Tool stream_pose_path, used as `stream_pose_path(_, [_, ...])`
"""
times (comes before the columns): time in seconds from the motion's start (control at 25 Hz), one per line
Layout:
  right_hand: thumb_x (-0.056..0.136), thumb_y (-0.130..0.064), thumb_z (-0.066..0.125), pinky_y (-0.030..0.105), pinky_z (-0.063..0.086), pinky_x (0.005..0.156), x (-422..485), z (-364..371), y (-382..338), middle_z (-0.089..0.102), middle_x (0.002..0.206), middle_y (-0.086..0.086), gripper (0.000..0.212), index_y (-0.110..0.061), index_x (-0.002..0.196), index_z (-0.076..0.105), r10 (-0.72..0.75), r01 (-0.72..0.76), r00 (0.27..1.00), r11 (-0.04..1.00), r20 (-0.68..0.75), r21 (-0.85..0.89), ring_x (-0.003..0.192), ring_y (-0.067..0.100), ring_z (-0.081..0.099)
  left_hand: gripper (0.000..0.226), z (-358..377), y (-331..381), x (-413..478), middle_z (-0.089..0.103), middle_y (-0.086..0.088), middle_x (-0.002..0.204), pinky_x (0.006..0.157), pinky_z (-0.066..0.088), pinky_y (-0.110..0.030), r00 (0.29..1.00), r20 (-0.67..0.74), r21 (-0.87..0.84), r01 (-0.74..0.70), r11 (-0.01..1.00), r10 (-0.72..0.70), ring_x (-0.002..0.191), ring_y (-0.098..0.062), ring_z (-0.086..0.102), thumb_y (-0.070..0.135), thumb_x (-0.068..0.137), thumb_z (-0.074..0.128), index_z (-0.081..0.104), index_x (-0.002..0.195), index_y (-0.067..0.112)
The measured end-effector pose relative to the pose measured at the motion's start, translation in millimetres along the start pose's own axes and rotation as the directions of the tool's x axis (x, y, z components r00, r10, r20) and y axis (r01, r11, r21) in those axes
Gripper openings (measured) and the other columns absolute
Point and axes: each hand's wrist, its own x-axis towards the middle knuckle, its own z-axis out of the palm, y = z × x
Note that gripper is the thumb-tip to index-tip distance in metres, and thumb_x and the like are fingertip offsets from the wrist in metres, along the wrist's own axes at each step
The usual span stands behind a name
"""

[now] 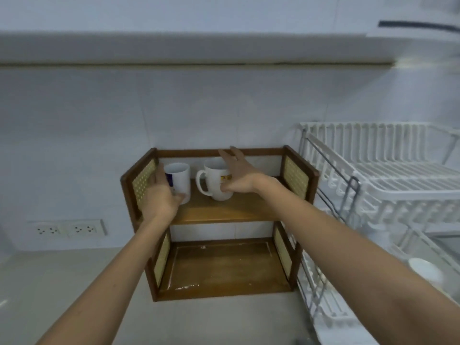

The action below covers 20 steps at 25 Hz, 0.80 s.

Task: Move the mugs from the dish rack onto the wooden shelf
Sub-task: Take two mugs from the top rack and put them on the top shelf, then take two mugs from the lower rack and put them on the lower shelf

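Two white mugs stand upright on the top board of the wooden shelf (224,212). The left mug (180,180) has a blue print; my left hand (160,197) lies along its left side, fingers straight, thumb at its base. The right mug (214,181) has a yellow print and its handle points left. My right hand (239,175) hovers over its right side with fingers spread, thumb near the bottom edge. Neither hand wraps a mug. Another white mug (425,270) sits low in the white dish rack (398,185) at the right.
The shelf's lower board (224,267) holds nothing. The shelf stands on a grey counter against a tiled wall, with the rack close on its right. Wall sockets (66,230) sit to the left. A ledge runs overhead.
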Motion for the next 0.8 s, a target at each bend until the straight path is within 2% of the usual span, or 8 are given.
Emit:
stream_pose_path(0.16, [0.082, -0.013, 0.065, 0.032, 0.041, 0.107, -99, 17, 8, 0.045, 0.144, 0.011, 0.058, -0.009, 0.137, 0.047, -0.08, 0.191, 0.878, 0.963, -0.471, 0.192, 0.132, 0.02, 0.043, 0.056, 13, 19, -74, 0.046, -0.015, 0.132, 0.085, 0.049, -0.049, 0.948, -0.286, -0.079, -0.168, 0.983, 0.139, 0.114, -0.036, 0.051, 0.02, 0.085, 0.063, 0.037, 0.136, 0.019])
stream_pose_path(0.28, [0.08, -0.009, 0.06, 0.015, 0.052, 0.077, -191, 39, 42, 0.065, 0.107, 0.005, 0.03, -0.008, 0.11, 0.064, -0.131, 0.306, 0.75, 0.938, -0.649, 0.163, 0.097, 0.0, 0.058, 0.044, 35, 49, -150, 0.049, -0.004, 0.127, 0.087, 0.047, -0.038, 0.943, -0.23, -0.301, -0.304, 0.904, 0.24, 0.107, -0.017, 0.052, 0.014, 0.085, 0.06, 0.047, 0.125, 0.023])
stream_pose_path(0.36, [0.081, -0.007, 0.056, 0.01, 0.049, 0.064, -237, 45, 80, 0.07, 0.086, 0.005, 0.015, -0.005, 0.09, 0.068, -0.195, 0.323, 0.685, 0.945, -0.702, 0.053, 0.077, 0.0, 0.06, 0.032, 53, 67, -193, 0.055, -0.002, 0.117, 0.09, 0.048, -0.033, 0.882, -0.157, -0.37, -0.47, 0.802, 0.444, 0.105, -0.016, 0.054, 0.009, 0.086, 0.056, 0.055, 0.117, 0.017])
stream_pose_path(0.48, [0.08, -0.009, 0.055, 0.028, 0.057, 0.058, -282, 38, 161, 0.072, 0.077, 0.006, 0.015, -0.004, 0.081, 0.07, -0.167, 0.168, 0.745, 0.984, -0.645, -0.061, 0.065, 0.015, 0.065, 0.024, 86, 100, -238, 0.063, -0.002, 0.105, 0.089, 0.047, -0.021, 0.626, -0.05, -0.479, -0.698, 0.531, 0.778, 0.099, -0.013, 0.058, 0.002, 0.084, 0.056, 0.065, 0.105, 0.01])
stream_pose_path(0.56, [0.082, -0.008, 0.061, 0.04, 0.058, 0.066, -294, 29, 220, 0.073, 0.092, 0.01, 0.016, -0.006, 0.095, 0.069, 0.084, -0.128, 0.833, 0.991, -0.547, -0.042, 0.079, 0.027, 0.069, 0.028, 116, 123, -253, 0.067, -0.004, 0.103, 0.082, 0.046, -0.02, 0.466, 0.061, -0.476, -0.764, 0.436, 0.883, 0.095, -0.015, 0.06, -0.002, 0.082, 0.059, 0.066, 0.106, 0.01])
stream_pose_path(0.6, [0.083, -0.011, 0.063, 0.043, 0.056, 0.078, -296, 24, 249, 0.068, 0.11, 0.012, 0.028, -0.009, 0.111, 0.064, 0.262, -0.329, 0.85, 0.942, -0.456, -0.073, 0.097, 0.031, 0.065, 0.033, 134, 136, -259, 0.066, -0.003, 0.11, 0.082, 0.046, -0.021, 0.441, 0.166, -0.459, -0.757, 0.465, 0.882, 0.098, -0.016, 0.06, 0.001, 0.083, 0.059, 0.063, 0.114, 0.012])
stream_pose_path(0.68, [0.085, -0.026, 0.064, 0.045, 0.045, 0.097, -297, 14, 300, 0.041, 0.144, 0.013, 0.062, -0.017, 0.14, 0.038, 0.566, -0.613, 0.788, 0.757, -0.243, -0.226, 0.128, 0.036, 0.042, 0.052, 170, 161, -264, 0.051, -0.001, 0.135, 0.09, 0.043, -0.025, 0.489, 0.414, -0.374, -0.677, 0.633, 0.768, 0.118, -0.018, 0.051, 0.011, 0.088, 0.056, 0.042, 0.138, 0.018])
stream_pose_path(0.8, [0.084, -0.034, 0.062, 0.049, 0.041, 0.102, -292, 7, 342, 0.013, 0.157, 0.005, 0.074, -0.032, 0.147, 0.022, 0.665, -0.608, 0.747, 0.68, -0.005, -0.409, 0.137, 0.039, 0.024, 0.074, 221, 187, -249, 0.023, -0.008, 0.154, 0.11, 0.029, -0.037, 0.603, 0.67, 0.014, -0.594, 0.805, 0.433, 0.14, -0.027, 0.026, 0.011, 0.089, 0.056, 0.012, 0.149, 0.012])
